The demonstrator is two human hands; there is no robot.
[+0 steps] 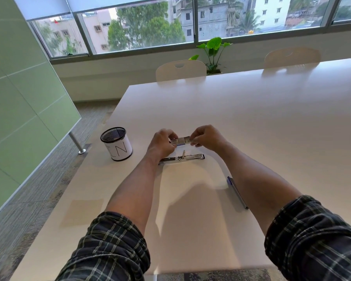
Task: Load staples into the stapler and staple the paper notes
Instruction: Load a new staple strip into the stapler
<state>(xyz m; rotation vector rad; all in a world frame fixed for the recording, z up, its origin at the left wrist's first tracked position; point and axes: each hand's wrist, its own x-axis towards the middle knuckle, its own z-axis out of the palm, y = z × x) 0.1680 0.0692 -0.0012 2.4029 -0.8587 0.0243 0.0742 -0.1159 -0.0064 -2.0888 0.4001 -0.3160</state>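
White desk (pixel 251 118) carries the stapler (pixel 181 157), lying opened flat near its left edge, just before my hands. My left hand (pixel 161 144) and right hand (pixel 207 138) pinch a small staple box (pixel 180 140) by its two ends, above the stapler.

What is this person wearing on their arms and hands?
Both hands, left hand and right hand, are bare, with no gloves, and no rings or watch show. Dark plaid sleeves with pale lines are rolled up near the elbows.
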